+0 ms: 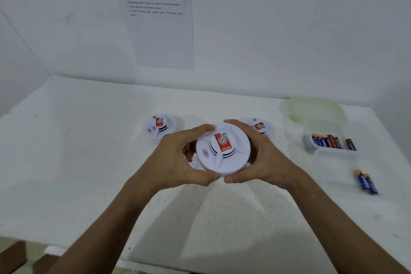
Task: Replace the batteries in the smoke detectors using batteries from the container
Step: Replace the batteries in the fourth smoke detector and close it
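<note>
Two bare, sleeveless forearms

White table: two detectors, container, lid, probably two loose batteries.

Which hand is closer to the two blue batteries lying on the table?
Right. The right hand grips the held smoke detector on the side facing the two blue batteries. The left hand grips the detector's far side.

Left hand and right hand cupped together (thumbs nearly touching).
</note>
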